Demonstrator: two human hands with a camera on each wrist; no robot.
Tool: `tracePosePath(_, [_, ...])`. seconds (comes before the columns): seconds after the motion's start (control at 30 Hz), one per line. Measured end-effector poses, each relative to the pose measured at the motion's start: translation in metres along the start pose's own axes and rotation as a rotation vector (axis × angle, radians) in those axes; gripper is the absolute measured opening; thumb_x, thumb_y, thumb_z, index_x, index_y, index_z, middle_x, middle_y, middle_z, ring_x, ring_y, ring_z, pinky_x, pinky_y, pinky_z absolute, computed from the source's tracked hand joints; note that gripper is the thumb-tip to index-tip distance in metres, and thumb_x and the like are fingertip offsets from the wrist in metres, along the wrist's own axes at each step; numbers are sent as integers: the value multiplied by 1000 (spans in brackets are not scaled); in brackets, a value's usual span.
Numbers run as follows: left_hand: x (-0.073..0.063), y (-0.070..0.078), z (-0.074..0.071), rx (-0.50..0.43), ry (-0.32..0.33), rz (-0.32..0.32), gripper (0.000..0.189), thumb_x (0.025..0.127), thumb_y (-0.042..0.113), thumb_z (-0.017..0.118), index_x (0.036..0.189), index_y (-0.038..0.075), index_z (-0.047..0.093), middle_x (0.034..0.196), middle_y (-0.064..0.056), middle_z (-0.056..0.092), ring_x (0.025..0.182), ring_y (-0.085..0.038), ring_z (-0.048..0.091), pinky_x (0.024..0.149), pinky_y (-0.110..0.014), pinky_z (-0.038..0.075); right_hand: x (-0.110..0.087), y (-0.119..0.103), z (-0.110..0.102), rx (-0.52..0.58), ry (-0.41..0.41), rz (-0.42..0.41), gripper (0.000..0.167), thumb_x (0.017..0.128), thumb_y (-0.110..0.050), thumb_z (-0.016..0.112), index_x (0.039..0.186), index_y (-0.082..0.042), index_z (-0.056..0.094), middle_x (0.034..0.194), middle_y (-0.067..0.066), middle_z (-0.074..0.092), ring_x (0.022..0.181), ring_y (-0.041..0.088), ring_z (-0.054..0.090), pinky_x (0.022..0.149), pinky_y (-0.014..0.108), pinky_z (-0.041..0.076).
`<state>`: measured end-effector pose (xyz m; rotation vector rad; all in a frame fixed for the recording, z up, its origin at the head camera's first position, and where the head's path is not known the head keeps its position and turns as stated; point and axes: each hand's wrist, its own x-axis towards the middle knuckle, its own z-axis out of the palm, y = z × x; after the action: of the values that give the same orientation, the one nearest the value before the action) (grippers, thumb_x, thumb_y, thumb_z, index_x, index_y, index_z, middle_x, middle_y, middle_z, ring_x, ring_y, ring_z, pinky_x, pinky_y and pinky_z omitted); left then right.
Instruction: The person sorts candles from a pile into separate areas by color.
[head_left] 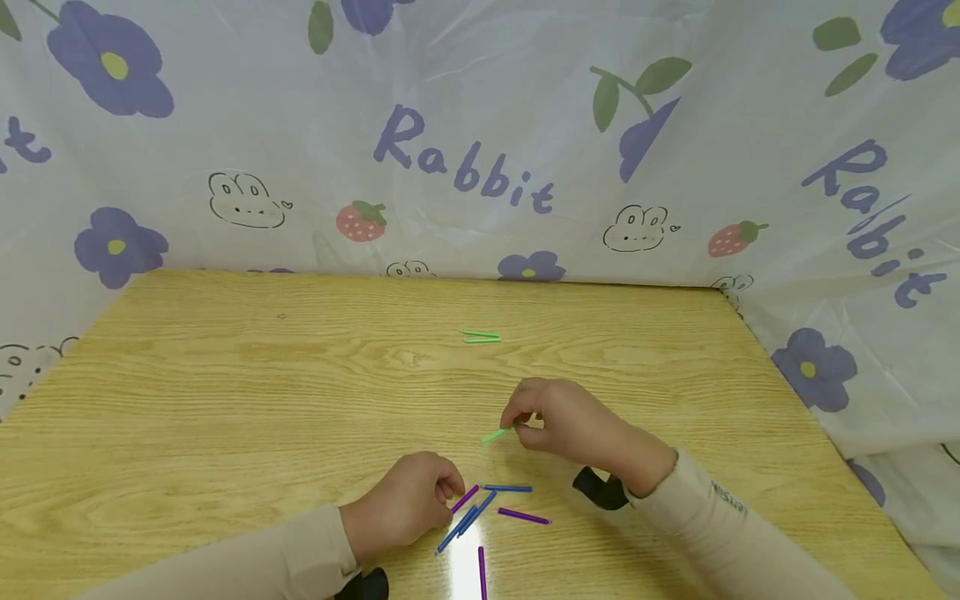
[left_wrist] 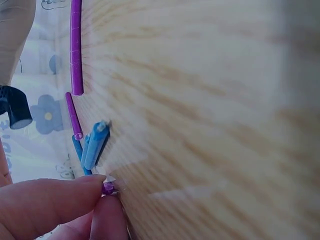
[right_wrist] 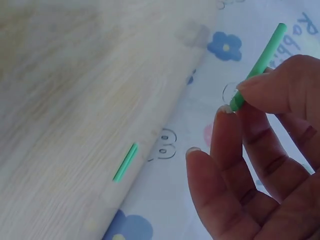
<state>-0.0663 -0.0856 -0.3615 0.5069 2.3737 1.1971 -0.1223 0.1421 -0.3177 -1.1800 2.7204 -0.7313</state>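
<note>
My right hand point(head_left: 558, 417) is raised over the middle of the table and pinches a thin green stick point(right_wrist: 262, 61) near one end, between thumb and fingertips. Lower and to the left, my left hand point(head_left: 405, 504) holds a purple stick point(head_left: 466, 498) by its end, close over the tabletop. Right beside that stick lie two blue sticks point(head_left: 454, 533), slanted and side by side. A third blue stick point(head_left: 510, 488) lies crosswise just beyond them. Small pale tips show on some stick ends.
Two more purple sticks, one slanted point(head_left: 525, 517) and one pointing toward me point(head_left: 482, 573), lie on the wooden table point(head_left: 262, 417). Farther back, two green sticks point(head_left: 483, 340) rest close together. A patterned cloth point(head_left: 465, 100) hangs behind the table and along its sides.
</note>
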Motion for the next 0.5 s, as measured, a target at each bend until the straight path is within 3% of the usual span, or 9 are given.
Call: tracePosePath(0.5, [1, 1, 0, 3, -9, -22, 21, 71, -18, 68, 84, -2, 66, 75, -4, 54, 71, -18, 48, 61, -26, 43, 17, 16, -4, 10, 52, 144, 15, 85, 0, 65, 93, -9, 73, 92, -1, 67, 84, 12, 61, 75, 27, 51])
